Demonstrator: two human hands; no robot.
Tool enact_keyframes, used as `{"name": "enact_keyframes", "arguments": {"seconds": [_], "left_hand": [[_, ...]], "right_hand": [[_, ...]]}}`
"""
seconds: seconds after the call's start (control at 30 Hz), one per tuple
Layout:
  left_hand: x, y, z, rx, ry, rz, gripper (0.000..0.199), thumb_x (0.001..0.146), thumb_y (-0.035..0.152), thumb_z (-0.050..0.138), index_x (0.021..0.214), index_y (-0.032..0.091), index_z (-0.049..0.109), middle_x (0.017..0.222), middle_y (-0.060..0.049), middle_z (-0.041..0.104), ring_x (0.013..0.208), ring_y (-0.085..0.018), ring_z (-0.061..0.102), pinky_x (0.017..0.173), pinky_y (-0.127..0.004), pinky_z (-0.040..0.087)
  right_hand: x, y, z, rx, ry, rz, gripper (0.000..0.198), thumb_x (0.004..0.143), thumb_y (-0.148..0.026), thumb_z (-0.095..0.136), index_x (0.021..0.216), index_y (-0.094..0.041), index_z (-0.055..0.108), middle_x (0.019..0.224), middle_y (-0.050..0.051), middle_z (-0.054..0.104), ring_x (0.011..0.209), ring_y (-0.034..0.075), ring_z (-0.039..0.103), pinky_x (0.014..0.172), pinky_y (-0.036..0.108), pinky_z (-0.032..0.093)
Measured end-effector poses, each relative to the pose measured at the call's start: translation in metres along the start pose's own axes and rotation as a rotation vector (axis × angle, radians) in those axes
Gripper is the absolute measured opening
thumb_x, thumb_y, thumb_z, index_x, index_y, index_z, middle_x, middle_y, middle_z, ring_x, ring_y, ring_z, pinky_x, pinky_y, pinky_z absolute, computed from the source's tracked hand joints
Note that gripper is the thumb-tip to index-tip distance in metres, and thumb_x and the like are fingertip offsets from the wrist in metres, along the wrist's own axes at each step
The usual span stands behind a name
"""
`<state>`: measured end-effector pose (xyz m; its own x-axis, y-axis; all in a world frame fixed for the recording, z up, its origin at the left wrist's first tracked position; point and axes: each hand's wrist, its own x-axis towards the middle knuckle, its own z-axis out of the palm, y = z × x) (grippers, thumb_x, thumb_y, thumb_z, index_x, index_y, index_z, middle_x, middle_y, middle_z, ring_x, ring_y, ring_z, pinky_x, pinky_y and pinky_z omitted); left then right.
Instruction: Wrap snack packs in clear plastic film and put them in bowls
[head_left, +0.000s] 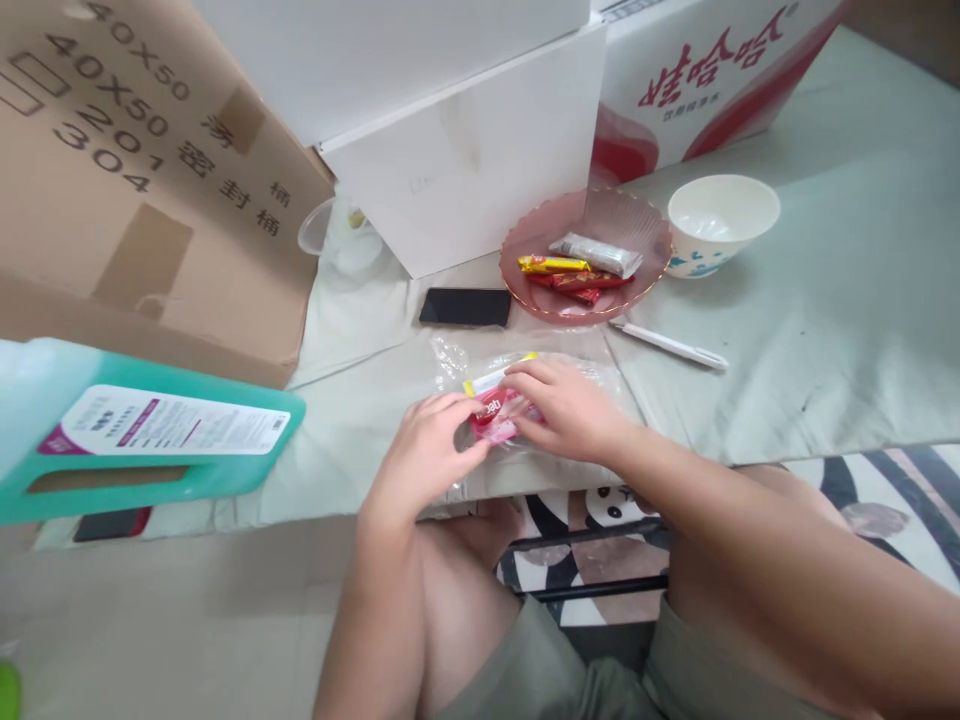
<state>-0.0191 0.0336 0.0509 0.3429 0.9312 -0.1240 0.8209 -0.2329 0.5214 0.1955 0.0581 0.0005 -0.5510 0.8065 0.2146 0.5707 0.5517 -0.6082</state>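
A small pink packet [491,422] with a white and yellow top edge lies at the table's front edge, between my two hands. My left hand [426,448] has its thumb and fingers curved around the packet's left side, with the fingertips on it. From the right, my right hand [564,408] grips the packet, its fingers over the top and its thumb lower down. Part of the packet's right side is hidden under that hand. Crinkled clear plastic [448,362] spreads on the cloth beneath and behind the packet.
Behind the hands are a black phone [465,307], a pink scalloped bowl [517,285] with wrapped snacks, a white pen-like cutter [671,346] and a paper bowl [712,262]. A green liquid jug [277,400], a brown carton [225,290] and white boxes [480,160] border the left and back.
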Motion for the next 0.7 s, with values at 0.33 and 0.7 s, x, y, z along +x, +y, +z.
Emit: {"name": "enact_keyframes", "arguments": {"seconds": [0.33,0.7], "left_hand": [[-0.008,-0.035,0.005,-0.215,0.119,-0.182,0.037,0.095,0.054,0.049,0.088,0.023,0.066,0.093,-0.005,0.067,0.084,-0.02,0.065,0.079,-0.032,0.051],[0.042,-0.029,0.0,0.069,-0.03,-0.484,0.053,0.093,0.053,0.05,0.137,0.027,0.063,0.134,-0.013,0.064,0.12,-0.029,0.064,0.107,-0.041,0.046]], "right_hand": [[0.015,0.0,-0.002,-0.107,-0.128,0.096,0.069,0.084,-0.045,0.065,0.144,-0.015,0.053,0.138,0.018,0.062,0.122,0.037,0.06,0.103,0.051,0.043],[0.007,-0.005,-0.019,-0.219,-0.172,0.216,0.075,0.081,-0.037,0.069,0.15,-0.022,0.047,0.123,0.015,0.06,0.102,0.031,0.062,0.088,0.041,0.045]]}}
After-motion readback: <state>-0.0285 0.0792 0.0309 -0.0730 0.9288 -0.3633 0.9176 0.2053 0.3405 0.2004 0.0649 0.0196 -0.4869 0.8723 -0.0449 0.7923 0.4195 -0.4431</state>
